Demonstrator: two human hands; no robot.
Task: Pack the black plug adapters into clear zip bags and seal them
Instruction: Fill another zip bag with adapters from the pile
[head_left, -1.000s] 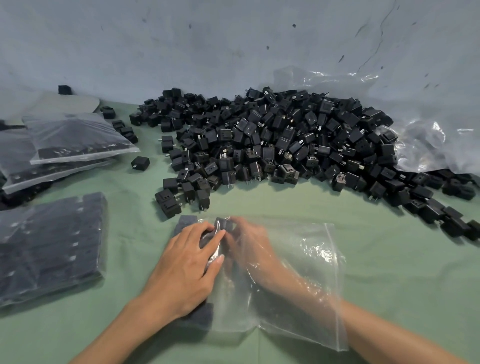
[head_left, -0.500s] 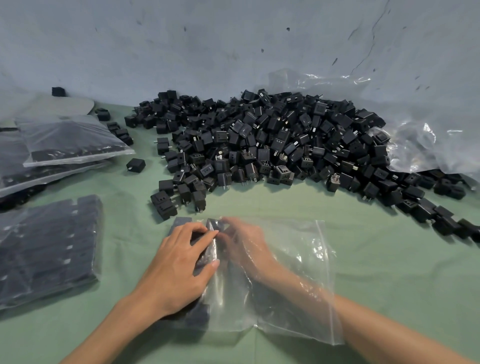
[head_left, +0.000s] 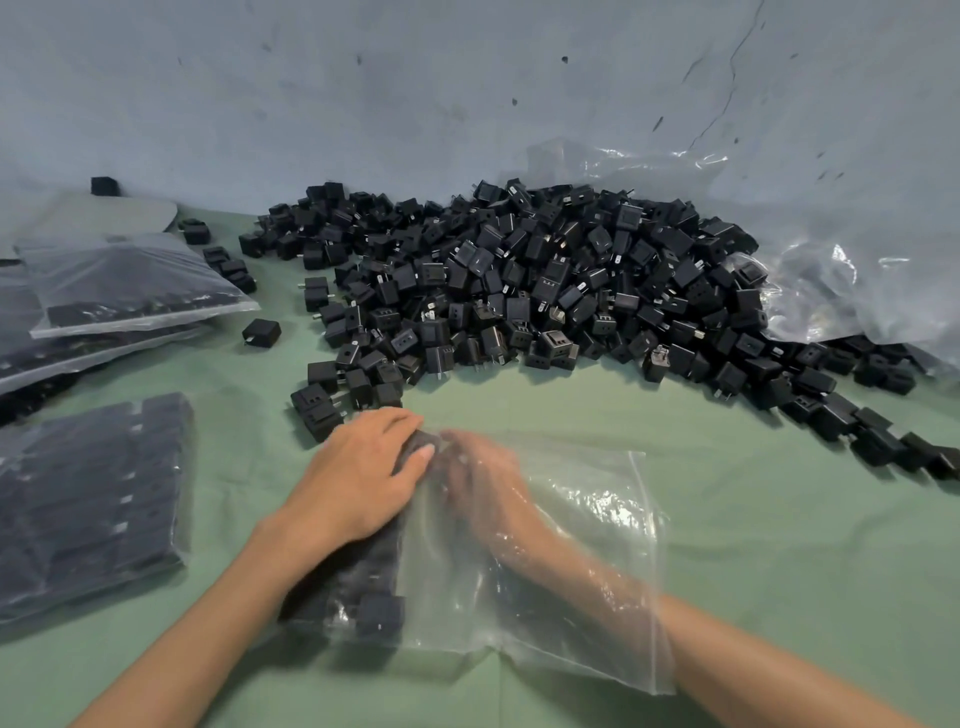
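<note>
Clear bag (head_left: 587, 545) — right hand (head_left: 483, 478) inside, left hand (head_left: 363, 478) atop

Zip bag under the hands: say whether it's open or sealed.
Open: the right hand is inside the zip bag, forearm passing through its unzipped mouth; the left hand rests on top.

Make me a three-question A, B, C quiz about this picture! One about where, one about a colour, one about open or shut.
1. Where is the right hand? A. in a pocket B. inside the bag C. in the air
2. What colour is the table cover? A. red B. yellow C. green
3. The bag's mouth is: A. open B. sealed C. taped

1 B: it shows through the plastic. 2 C: green all round the bag. 3 A: the arm goes in through it.
</note>
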